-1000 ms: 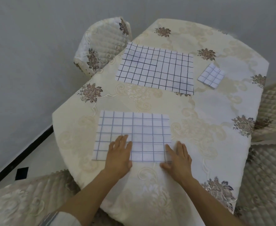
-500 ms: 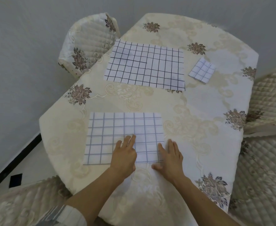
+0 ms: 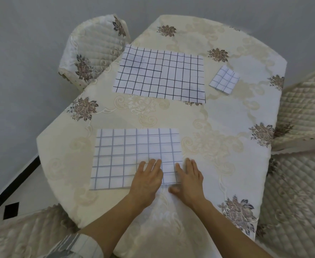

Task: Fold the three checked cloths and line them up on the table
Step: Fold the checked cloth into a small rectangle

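A white cloth with a pale blue check (image 3: 126,155) lies flat near the table's front edge. My left hand (image 3: 147,178) rests flat on its near right part, fingers straight. My right hand (image 3: 189,178) lies flat at the cloth's near right corner, fingers on the cloth edge, thumb on the tablecloth. A larger cloth with a dark check (image 3: 160,73) lies spread out at the far middle. A small folded pale blue checked cloth (image 3: 224,79) sits to its right.
The table (image 3: 227,118) wears a cream flowered tablecloth. Quilted chair covers stand at the far left (image 3: 93,51), at the right (image 3: 301,146) and at the near left (image 3: 22,235). Grey floor and a black skirting line lie to the left.
My left hand has slid to the right along the near cloth's front edge, closing the gap to my right hand. The view has shifted a little.
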### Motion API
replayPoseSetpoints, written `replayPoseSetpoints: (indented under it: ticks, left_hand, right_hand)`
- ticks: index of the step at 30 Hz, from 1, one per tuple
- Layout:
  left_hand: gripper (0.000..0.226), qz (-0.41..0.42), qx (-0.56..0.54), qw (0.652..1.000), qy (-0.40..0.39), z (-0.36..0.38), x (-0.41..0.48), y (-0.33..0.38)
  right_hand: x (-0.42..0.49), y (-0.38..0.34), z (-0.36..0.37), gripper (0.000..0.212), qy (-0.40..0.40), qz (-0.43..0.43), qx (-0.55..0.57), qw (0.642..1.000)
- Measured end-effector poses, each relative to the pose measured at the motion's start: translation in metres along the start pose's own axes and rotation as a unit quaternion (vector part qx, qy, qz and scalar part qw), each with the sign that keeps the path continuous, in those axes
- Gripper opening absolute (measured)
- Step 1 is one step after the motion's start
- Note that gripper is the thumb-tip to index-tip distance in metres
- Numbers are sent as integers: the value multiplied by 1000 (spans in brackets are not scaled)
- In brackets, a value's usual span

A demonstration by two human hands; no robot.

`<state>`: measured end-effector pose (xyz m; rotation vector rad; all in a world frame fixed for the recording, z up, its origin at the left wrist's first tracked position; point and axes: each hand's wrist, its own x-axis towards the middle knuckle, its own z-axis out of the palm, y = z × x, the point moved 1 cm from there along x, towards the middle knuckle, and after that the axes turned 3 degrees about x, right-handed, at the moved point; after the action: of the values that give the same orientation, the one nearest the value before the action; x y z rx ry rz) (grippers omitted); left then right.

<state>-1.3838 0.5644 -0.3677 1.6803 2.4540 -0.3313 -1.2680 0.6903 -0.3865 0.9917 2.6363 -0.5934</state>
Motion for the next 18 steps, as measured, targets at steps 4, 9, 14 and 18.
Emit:
replayPoseSetpoints:
  ticks: [4, 9, 14, 18]
  left_hand:
    - [34, 8, -52, 997, 47, -6, 9, 6]
    - [17, -36, -99, 988, 113, -10, 4, -1]
    - [22, -37, -153, 973, 169, -9, -25, -18]
    - [22, -28, -169, 967, 191, -5, -58, -31]
  right_hand:
    - [1, 2, -2, 88, 19, -29, -2, 999]
    - [-4, 6, -6, 83, 61, -64, 24, 996]
    - [-5, 9, -11, 40, 136, -101, 76, 983]
    - [-11, -1, -15, 23, 161, -136, 111, 971]
